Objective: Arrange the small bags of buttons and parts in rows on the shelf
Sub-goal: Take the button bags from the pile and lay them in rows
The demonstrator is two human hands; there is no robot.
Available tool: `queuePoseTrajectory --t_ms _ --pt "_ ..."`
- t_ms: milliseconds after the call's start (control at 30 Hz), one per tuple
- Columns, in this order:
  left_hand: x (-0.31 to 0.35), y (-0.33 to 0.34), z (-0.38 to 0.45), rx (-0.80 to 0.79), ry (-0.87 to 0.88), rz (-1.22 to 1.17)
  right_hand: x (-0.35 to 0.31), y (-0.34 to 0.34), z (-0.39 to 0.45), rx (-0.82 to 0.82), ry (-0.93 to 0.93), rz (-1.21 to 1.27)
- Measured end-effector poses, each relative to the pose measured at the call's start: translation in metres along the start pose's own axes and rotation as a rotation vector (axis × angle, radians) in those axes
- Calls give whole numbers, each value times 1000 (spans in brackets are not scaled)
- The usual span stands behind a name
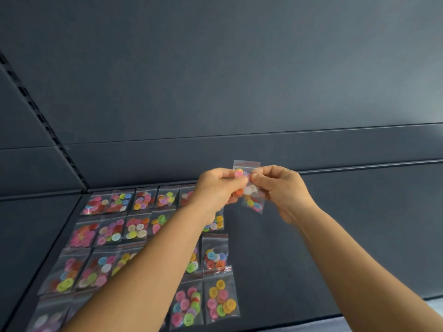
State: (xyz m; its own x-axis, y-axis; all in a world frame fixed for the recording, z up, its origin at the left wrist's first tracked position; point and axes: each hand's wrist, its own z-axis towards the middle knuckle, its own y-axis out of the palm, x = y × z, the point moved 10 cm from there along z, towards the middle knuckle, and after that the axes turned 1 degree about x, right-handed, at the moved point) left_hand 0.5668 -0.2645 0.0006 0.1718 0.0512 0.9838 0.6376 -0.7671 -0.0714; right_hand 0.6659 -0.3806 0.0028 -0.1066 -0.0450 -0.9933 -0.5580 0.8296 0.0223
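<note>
Both hands are raised above the dark shelf (311, 248), holding small clear zip bags of coloured buttons (251, 195) between them. My left hand (215, 188) pinches the bags from the left. My right hand (280, 188) pinches them from the right, near the red zip strip. More than one bag seems to be in the bunch; one hangs down below the fingers. Several bags of buttons (134, 226) lie flat in rows on the left half of the shelf, partly hidden by my left forearm.
The shelf's right half is bare dark surface. A dark back panel (239, 80) rises behind the shelf, and a slotted upright (40, 116) runs down the left side. The shelf's front edge (311, 318) lies at the bottom right.
</note>
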Motion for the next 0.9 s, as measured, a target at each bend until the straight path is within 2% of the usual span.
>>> queuePoseTrajectory --t_ms 133,267,433,533,633,700,900 --pt "-6 9 8 93 6 106 15 -19 19 -49 58 -112" --pt "-15 10 14 213 49 278 23 -44 41 42 26 -358" --pt "-8 25 9 301 213 818 7 -39 42 24 -266 -897" --pt "-4 35 3 291 327 1064 12 -26 31 -67 -331 -1046" --pt "-12 55 2 93 431 1189 26 -16 25 -177 -330 -1121" --pt "-25 62 2 -7 401 1236 30 -11 24 -213 -353 -1112" --pt "-27 56 9 47 369 1255 23 0 32 -180 -393 -1068"
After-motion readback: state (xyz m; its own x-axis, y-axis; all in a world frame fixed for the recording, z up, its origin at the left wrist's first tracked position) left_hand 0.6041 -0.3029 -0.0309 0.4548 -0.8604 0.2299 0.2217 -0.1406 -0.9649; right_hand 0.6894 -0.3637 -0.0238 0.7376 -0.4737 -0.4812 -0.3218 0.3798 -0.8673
